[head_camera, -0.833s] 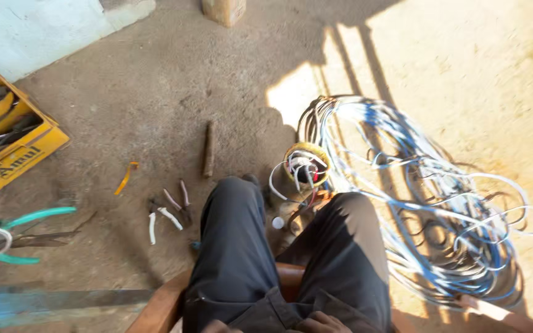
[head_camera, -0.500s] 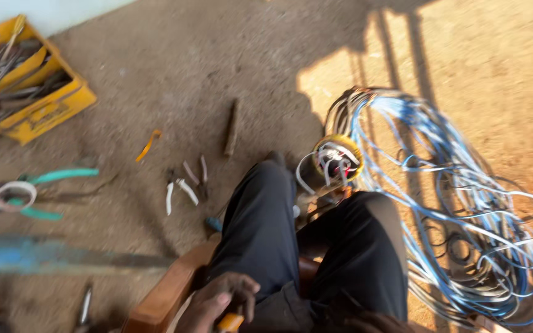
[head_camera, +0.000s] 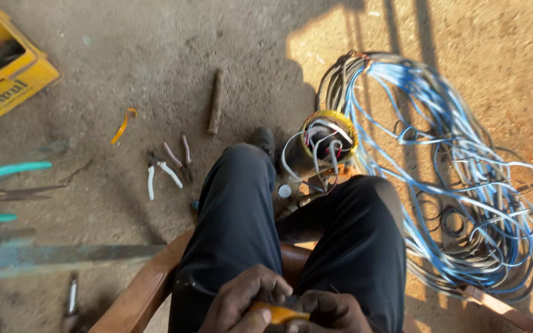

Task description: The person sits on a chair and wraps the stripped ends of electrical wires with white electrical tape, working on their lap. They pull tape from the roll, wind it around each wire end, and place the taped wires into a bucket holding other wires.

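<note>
Both hands meet low over the lap: the left hand (head_camera: 242, 300) curls its fingers closed around a small orange-handled tool (head_camera: 277, 315), and the right hand (head_camera: 331, 310) pinches shut on the tool's other end, so the tool lies across between the two, just above the dark trousers (head_camera: 242, 216). What the tool's tip is doing cannot be made out, since the fingers cover it. Ahead of the knees, on the dirt floor (head_camera: 155, 80), stands a round yellow-rimmed winding core (head_camera: 330, 137) with white and red leads sticking up loose out of it; none of them looks joined or taped, so the work on it seems to be at an early or middle stage. Beside it toward the floor's right edge sprawls a big tangle of blue and white wire (head_camera: 464, 185), uncoiled and unsorted. Near the left knee lie white-handled pliers (head_camera: 158, 176) and a second pair with pinkish grips (head_camera: 180, 154), untouched, with a short rusty rod (head_camera: 216, 110) beyond them. A yellow toolbox (head_camera: 10, 92) sits open at the floor's upper left corner. The wooden chair frame (head_camera: 143, 290) shows under the legs.
</note>
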`<state>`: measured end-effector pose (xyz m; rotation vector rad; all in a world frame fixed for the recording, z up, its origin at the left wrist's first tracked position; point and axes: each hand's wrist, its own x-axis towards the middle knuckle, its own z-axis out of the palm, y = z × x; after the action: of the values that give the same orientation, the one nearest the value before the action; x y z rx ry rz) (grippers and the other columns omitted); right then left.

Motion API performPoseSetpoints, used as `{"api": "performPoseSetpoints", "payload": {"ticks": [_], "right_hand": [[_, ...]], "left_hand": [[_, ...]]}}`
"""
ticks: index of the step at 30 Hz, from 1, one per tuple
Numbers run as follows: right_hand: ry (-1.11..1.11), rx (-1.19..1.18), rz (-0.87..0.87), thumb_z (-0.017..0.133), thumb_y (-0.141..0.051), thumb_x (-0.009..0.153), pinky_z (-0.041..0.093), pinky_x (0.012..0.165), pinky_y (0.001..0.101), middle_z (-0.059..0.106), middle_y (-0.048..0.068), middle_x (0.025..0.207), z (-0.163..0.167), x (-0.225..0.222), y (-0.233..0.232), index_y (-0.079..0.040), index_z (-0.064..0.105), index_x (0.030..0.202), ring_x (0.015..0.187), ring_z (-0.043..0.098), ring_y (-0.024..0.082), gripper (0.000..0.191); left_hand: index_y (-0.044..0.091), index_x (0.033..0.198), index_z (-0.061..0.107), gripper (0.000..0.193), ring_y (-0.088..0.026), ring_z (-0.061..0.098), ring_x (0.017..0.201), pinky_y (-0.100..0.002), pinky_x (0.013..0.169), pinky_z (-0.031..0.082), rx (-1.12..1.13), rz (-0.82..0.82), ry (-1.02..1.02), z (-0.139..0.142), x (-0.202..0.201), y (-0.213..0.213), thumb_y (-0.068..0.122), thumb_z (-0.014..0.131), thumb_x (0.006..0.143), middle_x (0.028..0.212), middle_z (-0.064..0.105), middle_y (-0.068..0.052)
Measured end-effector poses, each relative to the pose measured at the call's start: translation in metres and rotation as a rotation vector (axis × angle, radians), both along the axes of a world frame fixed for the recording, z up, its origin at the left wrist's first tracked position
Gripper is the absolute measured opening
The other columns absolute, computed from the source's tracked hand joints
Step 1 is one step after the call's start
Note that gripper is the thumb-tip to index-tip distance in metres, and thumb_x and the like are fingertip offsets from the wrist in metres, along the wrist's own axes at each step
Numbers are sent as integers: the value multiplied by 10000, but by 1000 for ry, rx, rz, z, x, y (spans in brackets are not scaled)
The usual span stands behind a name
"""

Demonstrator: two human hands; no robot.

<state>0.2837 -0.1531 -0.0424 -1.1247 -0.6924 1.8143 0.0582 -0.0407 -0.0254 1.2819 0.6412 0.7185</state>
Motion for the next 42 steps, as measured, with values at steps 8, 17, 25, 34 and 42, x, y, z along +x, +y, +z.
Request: {"api": "performPoseSetpoints", "payload": {"ticks": [8,17,25,34,42], "right_hand": [[-70,1,-50,697,-47,944,605,838,317,812,177,951,15,1,35,84,796,1063,940,779,200,203],[-654,437,151,783,-101,883,619,705,259,787,76,969,5,9,13,-136,922,1030,858,780,130,205],[-252,442,-28,720,-11,959,638,873,371,746,197,1085,-4,-6,22,71,768,1064,1005,784,240,142],[-191,195,-19,782,-17,910,664,777,381,828,177,925,-11,-5,22,61,769,917,899,821,230,80],[-210,-273,-69,807,-113,869,599,698,336,820,132,747,3,8,12,44,804,808,752,782,172,168]], "left_hand": [[-5,921,767,198,-148,735,786,-341,758,598,-300,-179,296,26,5,32,165,727,826,824,767,-137],[70,900,692,137,-197,771,935,-373,814,660,542,173,207,24,1,20,157,798,896,904,742,-80],[160,943,688,105,-126,732,868,-374,839,644,880,224,233,11,2,6,241,752,922,888,691,21],[160,940,692,104,-112,769,820,-331,753,676,939,230,222,7,0,20,218,767,898,867,718,28],[89,810,671,125,-225,763,875,-366,771,653,1001,406,661,14,-65,57,98,794,834,934,725,-73]]}}
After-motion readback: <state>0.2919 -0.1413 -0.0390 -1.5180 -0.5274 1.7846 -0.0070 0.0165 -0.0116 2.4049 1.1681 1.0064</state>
